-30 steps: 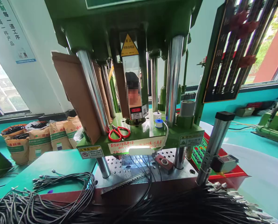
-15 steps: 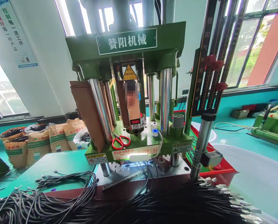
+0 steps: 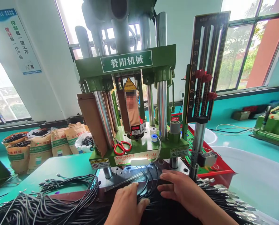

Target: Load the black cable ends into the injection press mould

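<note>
Cables (image 3: 60,206), black and thin, are lying in a big bundle across the bench edge, from 8 o'clock to 4 o'clock of the view, just in front of the green press machine (image 3: 134,106) that is standing at 12 o'clock. Left hand (image 3: 126,206) is resting at 6 o'clock, fingers loosely together and flat on the cables, gripping nothing. Right hand (image 3: 179,189) is lying at 5 o'clock, fingers spread narrow, touching the cables near the metal plate (image 3: 120,175). Red scissors (image 3: 122,147) are lying on the green platen.
</note>
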Motion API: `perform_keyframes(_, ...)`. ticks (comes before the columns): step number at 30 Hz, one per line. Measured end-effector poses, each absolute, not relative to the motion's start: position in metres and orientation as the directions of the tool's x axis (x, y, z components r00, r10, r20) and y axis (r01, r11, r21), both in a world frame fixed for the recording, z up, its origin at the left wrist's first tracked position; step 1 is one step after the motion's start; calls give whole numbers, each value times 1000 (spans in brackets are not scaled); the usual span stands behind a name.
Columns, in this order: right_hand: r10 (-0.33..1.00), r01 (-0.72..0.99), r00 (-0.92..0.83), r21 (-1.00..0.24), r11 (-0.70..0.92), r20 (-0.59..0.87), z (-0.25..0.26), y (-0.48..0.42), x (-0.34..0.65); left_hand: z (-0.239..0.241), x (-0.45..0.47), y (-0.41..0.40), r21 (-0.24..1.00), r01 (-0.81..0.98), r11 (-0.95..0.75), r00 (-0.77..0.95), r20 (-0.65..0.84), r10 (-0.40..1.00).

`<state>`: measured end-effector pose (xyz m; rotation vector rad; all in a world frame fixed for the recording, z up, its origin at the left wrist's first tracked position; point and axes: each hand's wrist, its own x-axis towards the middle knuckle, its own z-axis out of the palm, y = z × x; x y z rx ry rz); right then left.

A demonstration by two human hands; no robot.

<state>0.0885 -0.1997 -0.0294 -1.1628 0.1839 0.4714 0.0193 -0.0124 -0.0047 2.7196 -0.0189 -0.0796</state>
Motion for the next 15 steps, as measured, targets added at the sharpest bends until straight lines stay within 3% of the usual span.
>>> perform_keyframes(4,376,-570,817,-717,402,-438,-36,-190,101,1,24,-25,327,4,-945,990,-137,-43)
perform_keyframes(11,482,-689,723,-559,461,-494,-38,-178,108,1,32,-25,384,13,-923,991,-130,-40)
perform_keyframes(13,530,-729,684,-509,459,-502,-36,-174,104,-7,30,-24,412,7,-911,995,-89,-33)
perform_keyframes(15,565,-765,643,-463,448,-516,-32,-169,96,-19,17,-28,365,-2,-931,999,49,17)
